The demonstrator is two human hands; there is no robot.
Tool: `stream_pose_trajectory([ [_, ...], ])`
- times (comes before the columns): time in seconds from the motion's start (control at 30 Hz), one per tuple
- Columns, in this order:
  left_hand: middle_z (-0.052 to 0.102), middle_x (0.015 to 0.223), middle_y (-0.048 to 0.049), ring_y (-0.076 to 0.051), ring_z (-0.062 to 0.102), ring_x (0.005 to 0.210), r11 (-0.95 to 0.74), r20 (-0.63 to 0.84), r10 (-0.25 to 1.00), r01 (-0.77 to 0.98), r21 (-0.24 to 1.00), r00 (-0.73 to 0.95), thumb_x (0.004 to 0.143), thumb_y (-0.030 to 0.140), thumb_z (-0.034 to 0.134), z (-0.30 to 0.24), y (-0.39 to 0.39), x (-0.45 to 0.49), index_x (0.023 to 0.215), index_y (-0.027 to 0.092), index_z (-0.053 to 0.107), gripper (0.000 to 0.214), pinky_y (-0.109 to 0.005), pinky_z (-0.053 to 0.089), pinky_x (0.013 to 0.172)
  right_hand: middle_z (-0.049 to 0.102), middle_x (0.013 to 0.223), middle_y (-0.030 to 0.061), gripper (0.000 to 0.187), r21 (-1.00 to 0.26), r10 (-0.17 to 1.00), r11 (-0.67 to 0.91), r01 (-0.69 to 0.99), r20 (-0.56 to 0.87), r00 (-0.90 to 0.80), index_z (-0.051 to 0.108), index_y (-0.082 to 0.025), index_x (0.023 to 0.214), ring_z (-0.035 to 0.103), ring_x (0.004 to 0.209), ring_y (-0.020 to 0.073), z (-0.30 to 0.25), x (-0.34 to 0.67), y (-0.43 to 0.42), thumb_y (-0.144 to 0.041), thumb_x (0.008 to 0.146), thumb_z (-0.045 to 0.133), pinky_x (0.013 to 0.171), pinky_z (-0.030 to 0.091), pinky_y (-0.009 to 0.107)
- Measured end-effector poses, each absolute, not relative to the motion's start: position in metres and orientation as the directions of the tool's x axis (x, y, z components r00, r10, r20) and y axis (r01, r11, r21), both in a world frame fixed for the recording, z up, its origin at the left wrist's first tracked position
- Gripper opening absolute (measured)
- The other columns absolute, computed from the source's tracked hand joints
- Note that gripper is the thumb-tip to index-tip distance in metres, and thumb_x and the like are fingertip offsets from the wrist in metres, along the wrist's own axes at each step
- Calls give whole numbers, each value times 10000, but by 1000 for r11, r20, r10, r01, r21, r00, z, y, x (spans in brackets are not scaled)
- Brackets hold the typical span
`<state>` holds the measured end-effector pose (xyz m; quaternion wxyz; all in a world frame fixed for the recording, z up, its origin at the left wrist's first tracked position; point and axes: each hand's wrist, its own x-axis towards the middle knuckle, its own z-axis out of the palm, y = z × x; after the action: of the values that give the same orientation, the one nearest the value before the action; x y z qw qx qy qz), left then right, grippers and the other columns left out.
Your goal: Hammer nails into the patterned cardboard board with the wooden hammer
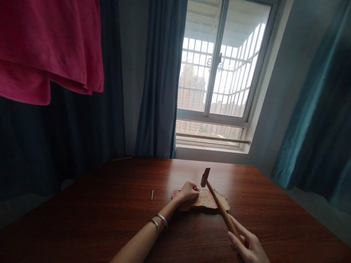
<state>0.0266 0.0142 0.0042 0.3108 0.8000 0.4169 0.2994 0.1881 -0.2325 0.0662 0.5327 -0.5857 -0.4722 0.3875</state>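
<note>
My right hand (248, 244) grips the wooden handle of a small hammer (216, 199) at the lower right. The hammer head is raised a little above a flat brown piece with rows of small holes (207, 200), which lies on the dark wooden table (109, 219). My left hand (188, 191) rests on the left part of that piece, fingers pinched together as if around something thin that I cannot make out, just under the hammer head. Two bracelets sit on my left wrist.
A thin nail or pin (152, 194) lies on the table left of the piece. Behind the table are a window (216, 73) with blue curtains (159, 80) on both sides. A pink cloth (49, 47) hangs at the upper left.
</note>
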Motion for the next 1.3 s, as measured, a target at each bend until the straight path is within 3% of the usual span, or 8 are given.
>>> stream_pose_trajectory([
  [0.13, 529, 526, 12, -93, 411, 521, -448, 209, 858, 486, 750, 469, 585, 216, 536, 4, 14, 27, 633, 75, 660, 194, -198, 250, 479, 531, 564, 6, 697, -984, 962, 45, 170, 88, 257, 613, -136, 1122, 396, 478, 117, 71, 185, -234, -583, 589, 630, 447, 331, 237],
  [0.3, 551, 544, 4, -99, 432, 528, -446, 203, 854, 474, 760, 479, 592, 218, 531, 4, 13, 27, 665, 80, 676, 212, -199, 272, 493, 483, 515, -25, 749, -986, 972, 34, 163, 71, 224, 562, -76, 1172, 340, 457, 92, 56, 189, -230, -571, 615, 625, 436, 290, 220],
  [0.4, 544, 534, 5, -97, 423, 518, -453, 209, 852, 477, 753, 480, 592, 224, 529, 4, 13, 27, 649, 73, 675, 218, -200, 265, 486, 556, 585, -3, 736, -987, 970, 50, 154, 85, 226, 529, -84, 1208, 388, 472, 97, 49, 189, -229, -556, 649, 608, 456, 325, 214],
  [0.5, 548, 532, 2, -96, 427, 515, -459, 211, 848, 477, 750, 486, 592, 218, 523, 3, 14, 27, 657, 72, 681, 225, -198, 267, 485, 649, 770, 57, 720, -991, 969, 55, 119, 82, 231, 558, -111, 1185, 536, 611, 153, 48, 189, -228, -561, 626, 624, 578, 428, 234],
  [0.6, 568, 554, -6, -98, 442, 524, -469, 217, 840, 462, 753, 497, 595, 213, 519, 2, 15, 27, 681, 76, 689, 234, -197, 281, 493, 661, 922, 95, 736, -993, 983, 41, 114, 60, 171, 554, -111, 1189, 583, 755, 196, 50, 189, -228, -565, 615, 634, 718, 450, 262],
  [0.8, 559, 537, -5, -96, 429, 511, -461, 208, 840, 459, 760, 501, 589, 216, 521, 1, 16, 28, 671, 67, 687, 237, -201, 269, 483, 660, 710, 58, 801, -982, 973, 41, 184, 81, 215, 507, -73, 1229, 568, 636, 185, 47, 188, -230, -605, 636, 591, 647, 454, 267],
  [1.13, 562, 548, -1, -98, 435, 524, -460, 210, 843, 461, 759, 495, 593, 233, 522, 3, 14, 27, 675, 68, 687, 247, -200, 280, 495, 675, 990, 95, 751, -990, 995, 20, 140, 34, 98, 524, -134, 1220, 621, 849, 229, 62, 191, -231, -588, 628, 613, 757, 479, 269],
  [1.3, 579, 566, -4, -100, 450, 530, -464, 212, 840, 457, 759, 500, 592, 227, 520, 0, 17, 26, 686, 80, 687, 242, -198, 284, 494, 683, 929, 82, 744, -982, 998, 10, 190, 23, 67, 501, -133, 1241, 620, 780, 232, 55, 197, -229, -560, 643, 620, 737, 486, 307],
])
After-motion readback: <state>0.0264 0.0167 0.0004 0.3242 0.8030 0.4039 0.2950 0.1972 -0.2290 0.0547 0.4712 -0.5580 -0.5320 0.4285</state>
